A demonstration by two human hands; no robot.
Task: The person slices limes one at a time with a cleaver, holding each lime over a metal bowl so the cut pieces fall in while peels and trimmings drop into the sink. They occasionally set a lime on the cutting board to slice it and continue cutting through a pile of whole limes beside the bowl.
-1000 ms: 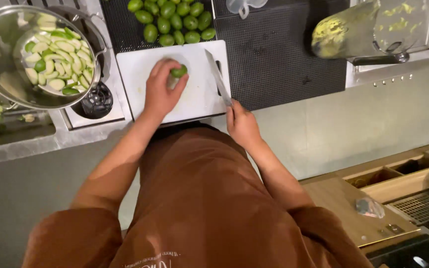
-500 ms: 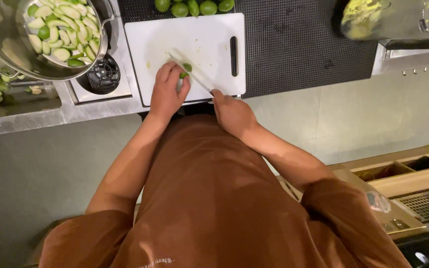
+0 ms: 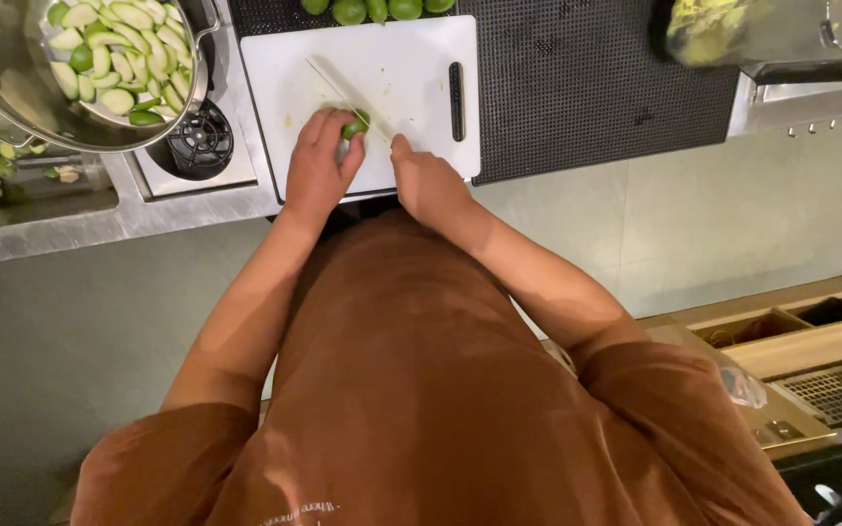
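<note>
A white cutting board (image 3: 411,58) lies on a dark mat. My left hand (image 3: 319,170) pins a small green fruit (image 3: 355,126) to the board near its front edge. My right hand (image 3: 426,180) grips a knife (image 3: 343,93) whose blade slants up to the left across the board and rests on the fruit. Both forearms reach forward over my brown shirt.
A steel pot (image 3: 70,68) full of cut green fruit pieces sits at the upper left beside a burner (image 3: 199,141). Whole green fruits (image 3: 372,10) lie behind the board. A steel bowl (image 3: 733,34) with scraps stands at the upper right. Wooden trays (image 3: 801,331) sit lower right.
My right hand took up the knife from the board's right side and brought its blade onto the fruit. The left hand shifted toward the board's front edge with the fruit.
</note>
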